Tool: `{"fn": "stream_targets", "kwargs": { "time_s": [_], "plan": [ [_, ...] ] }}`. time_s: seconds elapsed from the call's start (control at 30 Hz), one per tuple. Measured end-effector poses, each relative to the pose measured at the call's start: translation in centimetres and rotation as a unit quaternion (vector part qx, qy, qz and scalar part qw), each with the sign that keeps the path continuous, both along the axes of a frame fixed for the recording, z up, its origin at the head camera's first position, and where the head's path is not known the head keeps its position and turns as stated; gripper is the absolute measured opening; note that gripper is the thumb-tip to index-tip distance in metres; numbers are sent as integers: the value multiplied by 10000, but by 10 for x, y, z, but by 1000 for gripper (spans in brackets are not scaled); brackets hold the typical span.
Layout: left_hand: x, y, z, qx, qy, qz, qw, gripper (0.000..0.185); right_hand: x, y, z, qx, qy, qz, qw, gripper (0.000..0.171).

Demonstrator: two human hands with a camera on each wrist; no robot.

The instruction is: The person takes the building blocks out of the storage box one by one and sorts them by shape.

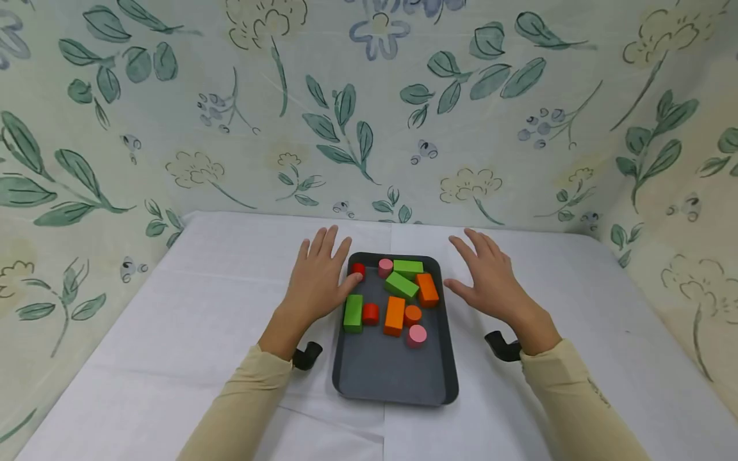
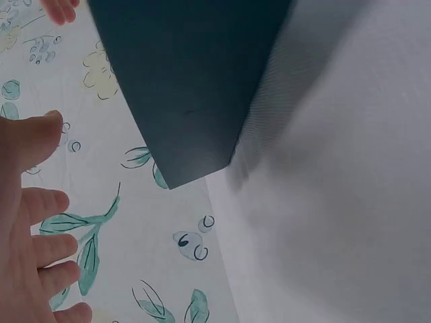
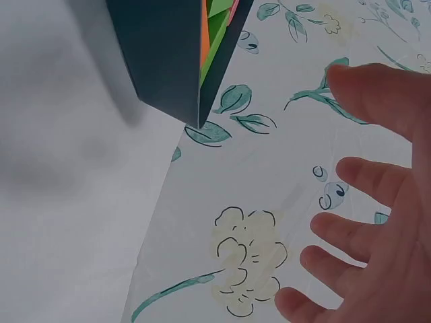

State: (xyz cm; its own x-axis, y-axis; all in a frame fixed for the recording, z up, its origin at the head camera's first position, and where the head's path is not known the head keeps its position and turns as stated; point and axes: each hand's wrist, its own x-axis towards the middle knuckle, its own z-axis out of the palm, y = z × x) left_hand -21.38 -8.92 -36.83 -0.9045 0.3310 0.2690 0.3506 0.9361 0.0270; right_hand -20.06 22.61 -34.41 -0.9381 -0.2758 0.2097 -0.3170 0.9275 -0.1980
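A dark grey tray (image 1: pixel 398 378) lies on the white cloth between my hands. My left hand (image 1: pixel 316 285) hovers by its left side with fingers straight and spread, the thumb overlapping the rim in the head view. Off the tray's right side, my right hand (image 1: pixel 492 285) has its fingers spread and holds nothing. Inside the tray are green blocks (image 1: pixel 353 314), orange blocks (image 1: pixel 394 316), an orange cylinder (image 1: pixel 412 315), red cylinders (image 1: pixel 371 314) and pink cylinders (image 1: pixel 417 336). Both wrist views show the tray's outer wall (image 2: pixel 188 101), apart from the fingers.
White cloth (image 1: pixel 230 288) covers the table around the tray. Behind it and at both sides hangs a floral-patterned curtain (image 1: pixel 369 128). Black wrist pieces (image 1: pixel 307 356) stick out beneath both forearms.
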Motion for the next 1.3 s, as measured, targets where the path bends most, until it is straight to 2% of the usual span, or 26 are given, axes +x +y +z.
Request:
{"fn": "stream_targets", "kwargs": {
  "time_s": [0.23,0.4,0.57,0.67,0.83,0.93,1.13,1.3],
  "plan": [
    [1,-9,-1,328,148,-437,9984,65,0,-1,2,-121,102,70,9998,71],
    [2,-15,-2,409,243,-551,9973,63,0,0,1,-242,-21,164,9996,69],
    [6,-16,-4,1064,-69,-682,9920,51,2,3,1,-445,-263,188,9985,69],
    [7,-15,-6,1662,-449,-820,9817,44,3,5,1,-509,-399,205,9977,68],
    [-1,-14,-17,2542,-964,-961,9575,41,5,11,1,-397,-576,280,9972,64],
    [-4,-15,-24,2931,-1233,-923,9436,40,6,18,2,-278,-700,333,9966,63],
    [-12,-11,-32,3565,-1833,-465,9150,42,9,35,0,-49,-865,322,9957,62],
    [-14,-8,-36,3776,-2116,-63,9014,44,13,46,-8,43,-894,339,9954,60]
  ]
}}
